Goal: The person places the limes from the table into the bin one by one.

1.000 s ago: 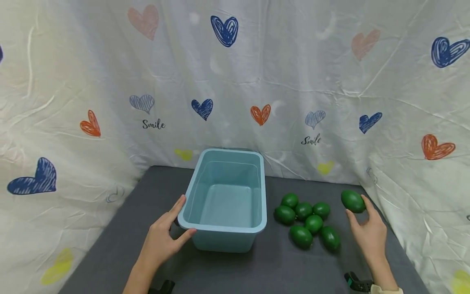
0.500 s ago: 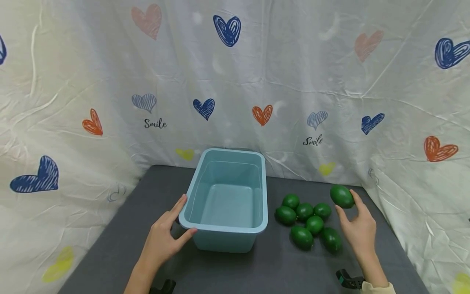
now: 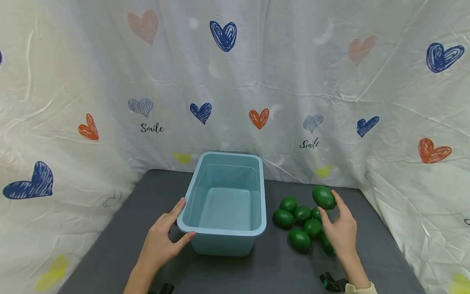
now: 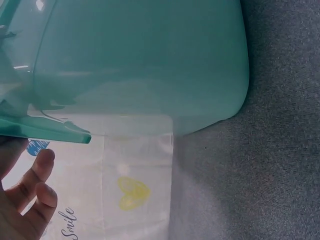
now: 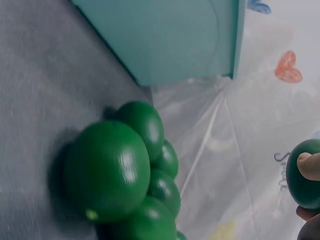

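A light blue plastic bin (image 3: 220, 232) stands on the dark grey table. My left hand (image 3: 158, 241) rests against its near left corner, fingers along the left rim and thumb on the front rim. In the left wrist view, relaxed fingers (image 4: 42, 172) lie just under the bin's rim (image 4: 55, 131). My right hand (image 3: 341, 230) pinches a smooth, oval green fruit (image 3: 324, 197) between thumb and fingers, above the table. Below and left of it lie several like green fruits (image 3: 299, 241) in a cluster, some partly hidden by the hand. The right wrist view shows the held fruit (image 5: 302, 175) at its edge.
A white curtain (image 3: 235, 73) printed with hearts hangs behind the table (image 3: 279, 269) and along both sides. The fruit cluster lies close to the bin's right side. A dark strap (image 3: 332, 282) is on my right wrist.
My right hand has moved left with the pinched green fruit, from the table's right side to above the cluster's right part. The left hand stays at the bin's corner.
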